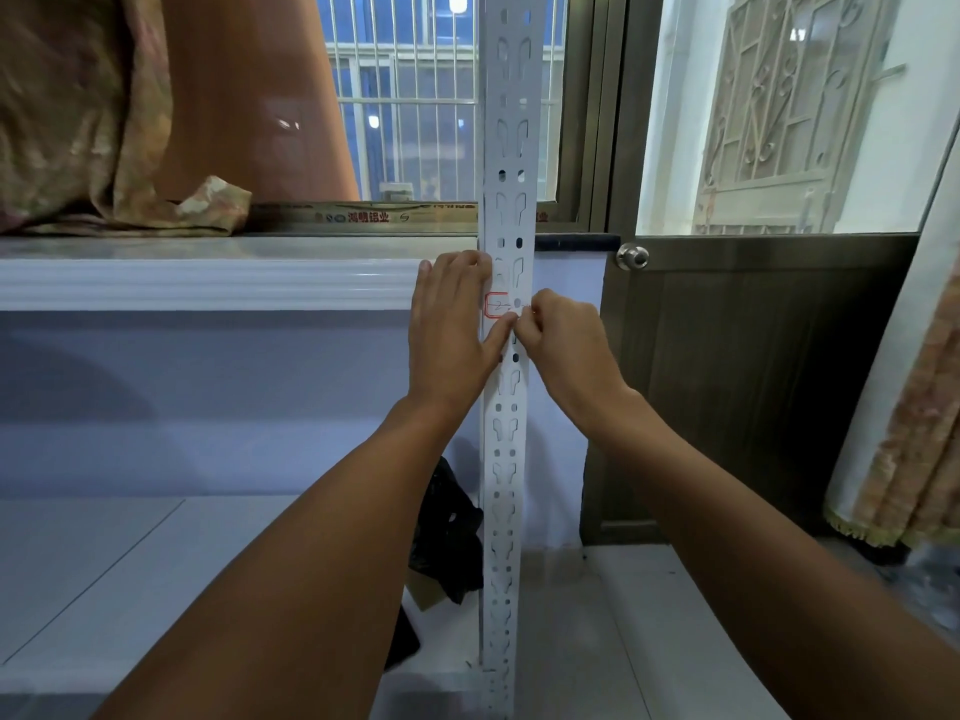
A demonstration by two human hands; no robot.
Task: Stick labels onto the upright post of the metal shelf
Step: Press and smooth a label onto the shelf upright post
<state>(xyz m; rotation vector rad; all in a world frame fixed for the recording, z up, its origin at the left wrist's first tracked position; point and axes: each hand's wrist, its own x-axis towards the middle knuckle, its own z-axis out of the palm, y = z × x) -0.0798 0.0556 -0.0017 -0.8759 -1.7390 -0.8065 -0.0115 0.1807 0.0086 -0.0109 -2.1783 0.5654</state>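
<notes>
A white perforated metal post (506, 148) stands upright in the middle of the view, from floor to top edge. A small white label with a red border and handwriting (497, 304) lies on the post at windowsill height. My left hand (451, 335) lies flat against the post's left side, fingers spread upward, thumb pressing just under the label. My right hand (563, 340) is curled, its fingertips pinching at the label's lower right edge. Part of the label is hidden by my fingers.
A white windowsill (208, 283) runs left of the post, with patterned cloth (104, 148) on it. A barred window (405, 96) is behind. A brown door with a round knob (632, 256) stands to the right. A black bag (447, 532) lies on the floor by the post's base.
</notes>
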